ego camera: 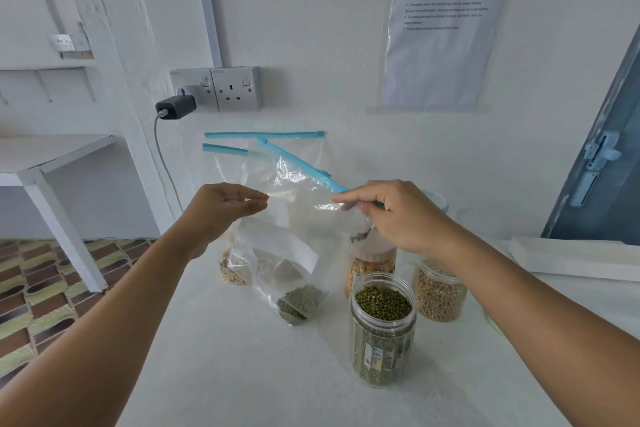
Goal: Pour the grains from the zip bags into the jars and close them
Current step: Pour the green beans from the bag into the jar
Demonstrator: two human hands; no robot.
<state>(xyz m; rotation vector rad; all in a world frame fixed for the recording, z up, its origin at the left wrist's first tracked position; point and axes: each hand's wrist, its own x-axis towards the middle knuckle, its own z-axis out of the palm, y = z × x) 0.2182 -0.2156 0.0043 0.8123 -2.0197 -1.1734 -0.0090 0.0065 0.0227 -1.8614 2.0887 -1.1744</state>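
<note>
I see right hand (pixel 398 215) pinching the zip bag (pixel 294 239) by its blue zipper edge, held over the table (pixel 242 374); left hand (pixel 221 208) seems to pinch the other edge, unclear; few green grains left in bag; open green-grain jar (pixel 382 329) just beside.

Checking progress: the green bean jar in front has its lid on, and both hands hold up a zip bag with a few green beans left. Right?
Not quite. The head view shows the green bean jar open, with no lid. Both the left hand and right hand do hold up the zip bag.
</note>
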